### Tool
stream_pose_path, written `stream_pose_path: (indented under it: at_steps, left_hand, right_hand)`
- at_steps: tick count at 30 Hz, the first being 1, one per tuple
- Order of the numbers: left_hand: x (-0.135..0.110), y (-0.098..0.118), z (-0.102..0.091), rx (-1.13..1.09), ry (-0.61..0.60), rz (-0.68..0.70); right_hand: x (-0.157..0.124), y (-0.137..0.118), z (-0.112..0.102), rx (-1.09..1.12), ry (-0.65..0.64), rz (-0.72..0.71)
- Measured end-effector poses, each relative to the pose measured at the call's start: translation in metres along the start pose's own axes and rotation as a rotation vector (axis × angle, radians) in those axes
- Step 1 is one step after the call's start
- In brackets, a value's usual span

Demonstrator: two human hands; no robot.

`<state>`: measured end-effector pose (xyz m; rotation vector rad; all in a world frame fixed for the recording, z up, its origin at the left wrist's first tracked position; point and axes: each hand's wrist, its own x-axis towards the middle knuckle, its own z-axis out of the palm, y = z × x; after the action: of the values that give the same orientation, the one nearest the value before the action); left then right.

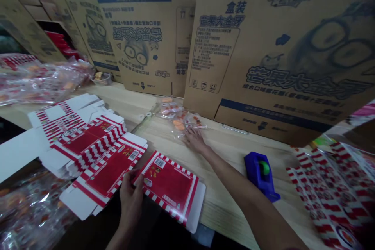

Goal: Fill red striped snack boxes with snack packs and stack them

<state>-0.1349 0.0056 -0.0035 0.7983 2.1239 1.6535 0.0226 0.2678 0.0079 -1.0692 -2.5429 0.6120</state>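
Near the table's front edge, my left hand (pixel 131 191) grips the left end of a red-and-white striped box (pixel 172 183); its white flap sticks out at the right. Farther back, my right hand (pixel 195 139) lies with fingers stretched out at the edge of several clear packets (pixel 178 122) with orange pieces inside. Whether its fingertips press on a packet is hard to make out. To the left of my left hand lies a flattened striped carton (pixel 109 170), beside a stack of similar cartons (pixel 90 136).
Large brown cardboard boxes (pixel 272 66) stand along the back. A blue tape dispenser (pixel 261 175) sits right of my right forearm, and striped boxes (pixel 331 191) stand farther right. Clear bags of packets lie at the far left (pixel 43 80) and lower left. A small clear tub (pixel 101 78) stands behind.
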Motion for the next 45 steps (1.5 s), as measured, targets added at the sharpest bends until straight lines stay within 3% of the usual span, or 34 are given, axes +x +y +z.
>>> stream_pose_path:
  at_steps: [2, 3, 5, 7, 10, 12, 14, 17, 20, 25, 29, 32, 35, 40, 45]
  left_hand:
    - [-0.006, -0.009, -0.007, 0.282, -0.033, 0.235]
    - [-0.008, -0.009, -0.009, 0.4, -0.105, 0.361]
    - [-0.008, -0.002, -0.007, 0.575, -0.381, 0.593]
    - [-0.003, 0.015, 0.001, 0.698, -0.778, 0.741]
    - [0.008, 0.045, 0.024, 0.795, -1.215, 0.81]
    - [0.014, 0.057, 0.042, 0.796, -1.351, 0.833]
    - [0.014, 0.059, 0.056, 0.789, -1.407, 0.858]
    - [0.002, 0.049, 0.062, 0.828, -1.351, 0.863]
    - [-0.017, 0.038, 0.05, 0.9, -1.181, 0.804]
    - [-0.033, 0.043, 0.026, 1.02, -0.797, 0.578]
    - [-0.026, 0.048, 0.028, 1.02, -0.606, 0.539]
    - [-0.024, 0.047, 0.036, 1.015, -0.545, 0.566]
    - [-0.024, 0.044, 0.041, 1.02, -0.513, 0.584]
    - [-0.025, 0.044, 0.043, 1.053, -0.561, 0.605]
    - [-0.026, 0.047, 0.049, 1.016, -0.581, 0.644]
  right_hand:
    - [-0.01, 0.003, 0.004, -0.066, -0.025, 0.013]
    - [-0.02, 0.002, 0.006, -0.093, -0.04, 0.019]
    - [-0.043, -0.002, 0.005, -0.164, -0.066, 0.018]
    - [-0.057, -0.005, 0.0, -0.248, -0.087, 0.009]
    - [-0.048, -0.003, -0.012, -0.315, -0.06, 0.024]
    - [-0.024, 0.004, -0.018, -0.295, -0.018, 0.04]
    - [0.003, 0.011, -0.018, -0.263, -0.006, 0.029]
    - [0.03, 0.019, -0.011, -0.204, -0.028, 0.011]
    - [0.028, 0.029, -0.009, -0.142, -0.025, 0.017]
    - [-0.02, 0.052, -0.039, -0.051, 0.096, 0.091]
    - [-0.06, 0.054, -0.062, 0.073, 0.201, 0.08]
    - [-0.08, 0.041, -0.068, 0.15, 0.221, 0.002]
    - [-0.093, 0.027, -0.073, 0.09, 0.131, -0.017]
    - [-0.102, 0.02, -0.083, 0.082, -0.046, -0.046]
    - [-0.103, 0.023, -0.085, 0.091, -0.059, -0.042]
